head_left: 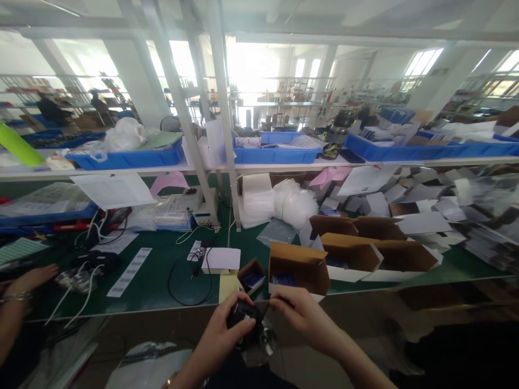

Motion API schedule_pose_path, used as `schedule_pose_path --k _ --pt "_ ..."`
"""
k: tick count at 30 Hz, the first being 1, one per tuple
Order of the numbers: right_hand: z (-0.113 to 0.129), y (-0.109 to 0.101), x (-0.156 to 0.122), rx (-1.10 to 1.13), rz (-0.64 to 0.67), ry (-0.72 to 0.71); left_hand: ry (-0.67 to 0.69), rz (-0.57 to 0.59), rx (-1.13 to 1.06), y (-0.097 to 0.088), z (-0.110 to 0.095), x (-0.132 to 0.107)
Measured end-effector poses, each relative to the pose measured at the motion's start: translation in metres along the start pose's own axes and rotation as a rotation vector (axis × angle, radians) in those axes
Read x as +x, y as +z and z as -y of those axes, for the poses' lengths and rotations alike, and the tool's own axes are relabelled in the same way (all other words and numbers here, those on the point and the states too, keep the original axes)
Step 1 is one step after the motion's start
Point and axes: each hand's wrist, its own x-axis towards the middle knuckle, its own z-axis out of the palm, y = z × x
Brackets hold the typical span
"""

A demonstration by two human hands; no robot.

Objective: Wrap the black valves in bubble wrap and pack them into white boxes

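Note:
Just off the front edge of the bench, my left hand (221, 329) is wrapped round a black device (242, 312), thumb across its top. A shiny silvery or clear part (266, 340) hangs at the device's right side; its kind is too blurred to tell. My right hand (300, 313) is closed in a pinch just right of the device, on a thin dark piece (265, 309) that may be a cord. Beyond my hands stand a small open brown box (252, 273) and a larger open carton (298, 256), both with blue items inside.
A white box (221, 259) and a black cable (169, 286) lie on the green bench (150, 292). More open cartons (348, 254) stand to the right. At the far left a co-worker's hand (36, 278) is near silvery parts with white cords (79, 278). Blue trays (275, 155) line the shelf.

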Motion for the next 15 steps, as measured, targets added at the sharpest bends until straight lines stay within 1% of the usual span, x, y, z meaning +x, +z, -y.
schedule_pose_path --k 2,3,4,6,8,10,12,13,15 --pt "-0.020 0.011 0.017 0.182 -0.023 0.026 -0.123 0.053 -0.253 -0.001 0.001 -0.003" --pt "-0.029 0.020 0.021 0.259 -0.045 0.047 -0.186 0.041 -0.394 -0.001 0.002 -0.002" --pt "-0.036 0.029 0.024 0.297 -0.071 0.059 -0.247 0.008 -0.518 -0.002 0.003 0.000" --pt "-0.044 0.044 0.026 0.244 -0.128 0.038 -0.343 -0.090 -0.665 -0.006 0.007 0.010" --pt "-0.047 0.052 0.030 0.144 -0.115 0.003 -0.387 -0.158 -0.695 -0.016 0.015 0.027" --pt "-0.049 0.053 0.042 0.090 -0.043 0.037 -0.396 -0.156 -0.693 -0.029 0.026 0.050" --pt "-0.052 0.051 0.062 0.075 -0.011 0.132 -0.406 -0.120 -0.677 -0.044 0.035 0.077" --pt "-0.053 0.050 0.074 0.077 -0.021 0.182 -0.406 -0.095 -0.642 -0.052 0.038 0.092" --pt "-0.057 0.048 0.097 0.107 -0.070 0.279 -0.357 -0.004 -0.488 -0.066 0.038 0.125"
